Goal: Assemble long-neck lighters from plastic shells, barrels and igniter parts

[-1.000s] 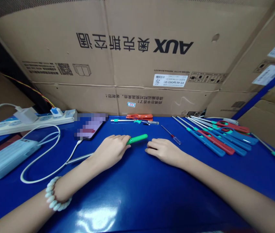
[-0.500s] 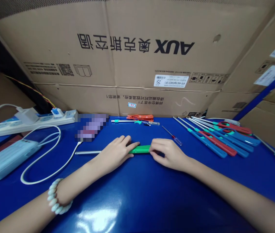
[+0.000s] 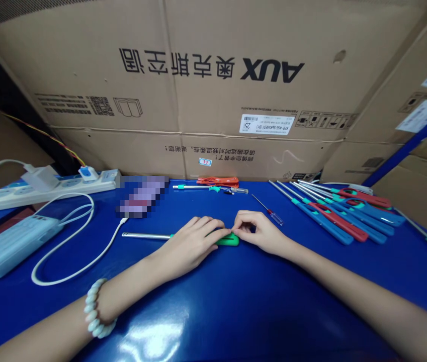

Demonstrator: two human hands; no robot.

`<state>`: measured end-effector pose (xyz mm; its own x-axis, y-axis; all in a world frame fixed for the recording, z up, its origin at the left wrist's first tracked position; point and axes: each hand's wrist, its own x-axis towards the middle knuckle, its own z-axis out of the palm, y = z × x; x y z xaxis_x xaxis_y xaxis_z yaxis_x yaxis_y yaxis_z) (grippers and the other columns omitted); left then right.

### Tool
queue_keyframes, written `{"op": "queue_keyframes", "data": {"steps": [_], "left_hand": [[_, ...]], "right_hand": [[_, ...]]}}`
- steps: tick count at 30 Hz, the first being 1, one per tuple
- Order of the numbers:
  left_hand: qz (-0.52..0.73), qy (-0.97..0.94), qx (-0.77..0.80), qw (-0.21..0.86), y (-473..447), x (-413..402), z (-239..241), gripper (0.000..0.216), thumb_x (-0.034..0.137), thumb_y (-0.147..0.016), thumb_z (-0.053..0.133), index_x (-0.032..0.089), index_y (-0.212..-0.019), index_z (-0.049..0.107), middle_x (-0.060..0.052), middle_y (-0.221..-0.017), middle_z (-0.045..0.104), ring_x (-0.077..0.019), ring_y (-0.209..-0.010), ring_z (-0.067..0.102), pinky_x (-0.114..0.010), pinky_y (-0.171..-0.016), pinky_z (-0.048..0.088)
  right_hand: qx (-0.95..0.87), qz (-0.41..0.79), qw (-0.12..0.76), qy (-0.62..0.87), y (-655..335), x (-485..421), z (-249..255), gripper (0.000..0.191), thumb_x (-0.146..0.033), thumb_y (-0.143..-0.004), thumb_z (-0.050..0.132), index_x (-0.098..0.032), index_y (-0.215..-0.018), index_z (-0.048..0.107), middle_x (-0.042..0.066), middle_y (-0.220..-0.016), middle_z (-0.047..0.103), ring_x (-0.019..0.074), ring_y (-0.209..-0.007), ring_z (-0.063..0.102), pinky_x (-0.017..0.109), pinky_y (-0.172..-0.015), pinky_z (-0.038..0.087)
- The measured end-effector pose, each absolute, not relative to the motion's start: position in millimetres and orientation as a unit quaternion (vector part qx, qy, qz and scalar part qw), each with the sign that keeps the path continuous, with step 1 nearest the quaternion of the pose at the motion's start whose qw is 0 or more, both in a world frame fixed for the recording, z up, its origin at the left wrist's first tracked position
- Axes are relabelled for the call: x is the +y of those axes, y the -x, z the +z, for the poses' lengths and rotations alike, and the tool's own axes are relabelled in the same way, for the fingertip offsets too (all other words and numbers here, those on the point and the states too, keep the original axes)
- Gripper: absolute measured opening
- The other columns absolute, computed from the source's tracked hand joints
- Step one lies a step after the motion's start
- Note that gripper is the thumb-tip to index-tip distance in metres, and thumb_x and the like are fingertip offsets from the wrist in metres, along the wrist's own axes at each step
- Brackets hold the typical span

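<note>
Backing glossy blue table (image 3: 254,296): printed cardboard (image 3: 205,110). Hands (image 3: 194,244) at green lighter (image 3: 229,241).

A green stick lighter (image 3: 230,240) lies lengthwise on the counter (image 3: 236,306), to the left of the screwdriver (image 3: 275,216) and closer to the wearer than it. Its plastic handle has a rounded butt end with a narrow dark slot, and that end is nearest the screwdriver. The slim, silvery metal tube points straight away from the screwdriver, a bit of green showing at its base. The left hand (image 3: 194,242) covers the lighter's middle, hiding that part.
</note>
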<state>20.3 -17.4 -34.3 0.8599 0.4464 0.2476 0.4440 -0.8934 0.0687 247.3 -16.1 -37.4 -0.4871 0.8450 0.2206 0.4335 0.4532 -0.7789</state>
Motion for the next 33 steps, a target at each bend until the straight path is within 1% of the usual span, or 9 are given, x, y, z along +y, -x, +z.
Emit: {"op": "queue_keyframes", "data": {"steps": [4,7,10,14,17,19,22,27,33], "left_hand": [[0.13,-0.967,0.218,0.03,-20.1,-16.9,-36.6,0.032,0.016,-0.097,0.038,0.022,-0.127,0.048,-0.007,-0.117,0.053,-0.0199,-0.102,0.05,-0.034,-0.085,0.04],[0.132,-0.966,0.221,0.027,-20.0,-16.1,-37.5,0.032,0.016,-0.097,0.038,0.023,-0.127,0.048,-0.007,-0.117,0.053,-0.0201,-0.101,0.05,-0.034,-0.084,0.04],[0.132,-0.966,0.222,0.018,-20.6,-16.1,-37.6,0.032,0.016,-0.097,0.04,0.023,-0.127,0.049,-0.007,-0.116,0.053,-0.0205,-0.101,0.05,-0.035,-0.085,0.041],[0.128,-0.967,0.221,0.006,-21.3,-17.1,-37.2,0.031,0.018,-0.097,0.039,0.022,-0.126,0.049,-0.007,-0.116,0.053,-0.0204,-0.1,0.05,-0.035,-0.085,0.041],[0.122,-0.967,0.222,-0.013,-21.1,-17.4,-37.8,0.032,0.016,-0.097,0.04,0.022,-0.127,0.049,-0.007,-0.117,0.053,-0.0209,-0.1,0.05,-0.035,-0.084,0.042],[0.12,-0.967,0.222,-0.026,-21.3,-17.6,-39.0,0.033,0.016,-0.096,0.04,0.021,-0.127,0.048,-0.007,-0.116,0.053,-0.021,-0.099,0.05,-0.035,-0.084,0.042],[0.124,-0.967,0.22,-0.046,-22.6,-18.6,-41.0,0.032,0.016,-0.096,0.041,0.02,-0.126,0.05,-0.008,-0.114,0.054,-0.0215,-0.097,0.051,-0.035,-0.082,0.042],[0.12,-0.966,0.219,-0.068,-25.0,-21.4,-42.7,0.029,0.017,-0.096,0.042,0.019,-0.123,0.053,-0.009,-0.11,0.056,-0.022,-0.095,0.051,-0.035,-0.082,0.043],[0.117,-0.968,0.214,-0.053,-24.4,-22.6,-40.4,0.031,0.019,-0.098,0.039,0.019,-0.127,0.051,-0.009,-0.112,0.056,-0.0216,-0.098,0.052,-0.035,-0.082,0.043]], "right_hand": [[-0.813,0.314,0.297,0.39,-248.7,-15.7,-38.4,0.016,-0.021,-0.084,0.055,-0.015,-0.069,0.06,0.0,-0.072,0.053,0.0108,-0.06,0.049,0.023,-0.057,0.039],[-0.843,0.257,0.283,0.379,-250.0,-17.5,-36.6,0.015,-0.017,-0.085,0.053,-0.016,-0.072,0.059,0.0,-0.073,0.052,0.0104,-0.061,0.05,0.022,-0.058,0.04],[-0.879,0.156,0.246,0.376,-251.8,-20.1,-34.0,0.014,-0.017,-0.087,0.051,-0.017,-0.077,0.059,0.001,-0.078,0.054,0.0121,-0.068,0.051,0.023,-0.063,0.04],[-0.924,-0.032,0.164,0.343,-252.8,-23.5,-30.5,0.017,-0.019,-0.091,0.046,-0.017,-0.08,0.06,0.005,-0.084,0.057,0.0159,-0.075,0.05,0.027,-0.07,0.038],[-0.931,-0.152,0.107,0.314,-250.9,-27.0,-27.0,0.017,-0.019,-0.091,0.046,-0.017,-0.082,0.06,0.006,-0.086,0.059,0.0181,-0.077,0.049,0.03,-0.068,0.034],[-0.929,-0.191,0.082,0.306,-248.6,-29.8,-24.4,0.015,-0.017,-0.091,0.047,-0.017,-0.084,0.06,0.007,-0.086,0.059,0.0188,-0.078,0.049,0.031,-0.067,0.032],[-0.928,-0.204,0.058,0.305,-245.5,-32.6,-22.1,0.014,-0.017,-0.092,0.047,-0.017,-0.086,0.06,0.006,-0.086,0.059,0.0193,-0.079,0.048,0.032,-0.066,0.03],[-0.928,-0.175,0.038,0.326,-244.9,-30.4,-27.4,0.013,-0.02,-0.094,0.046,-0.018,-0.092,0.058,0.007,-0.09,0.059,0.0205,-0.082,0.049,0.031,-0.068,0.032],[-0.926,-0.115,0.034,0.357,-247.5,-25.2,-33.2,0.021,-0.026,-0.096,0.041,-0.018,-0.089,0.059,0.007,-0.085,0.058,0.0197,-0.079,0.051,0.03,-0.069,0.037]]}}
